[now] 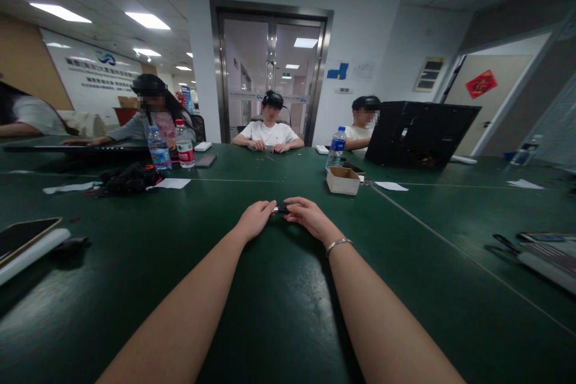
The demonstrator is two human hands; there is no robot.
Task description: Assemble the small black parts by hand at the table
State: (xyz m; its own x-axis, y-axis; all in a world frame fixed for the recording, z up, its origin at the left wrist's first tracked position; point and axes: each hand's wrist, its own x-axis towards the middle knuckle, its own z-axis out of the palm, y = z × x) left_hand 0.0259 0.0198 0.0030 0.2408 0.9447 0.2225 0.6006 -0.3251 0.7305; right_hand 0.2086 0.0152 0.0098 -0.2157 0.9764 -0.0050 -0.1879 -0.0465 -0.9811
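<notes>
Just above the green table (pixel 252 288), both hands meet on a small dark object with a silvery end (pixel 282 210). It looks short and narrow, but its exact kind is too small to make out. My left hand (pixel 257 219) pinches the silvery left end between thumb and fingers. At the other end, the fingers of my right hand (pixel 310 216) are closed round the black part and hide some of it. A silver bracelet (pixel 338 245) circles my right wrist.
Beyond my hands stands an open cardboard box (pixel 342 181), near a water bottle (pixel 336 147). Two bottles (pixel 159 149) and a black tangled bundle (pixel 128 177) are at left. A black monitor-like panel (pixel 418 132) rises at right. Several people sit opposite.
</notes>
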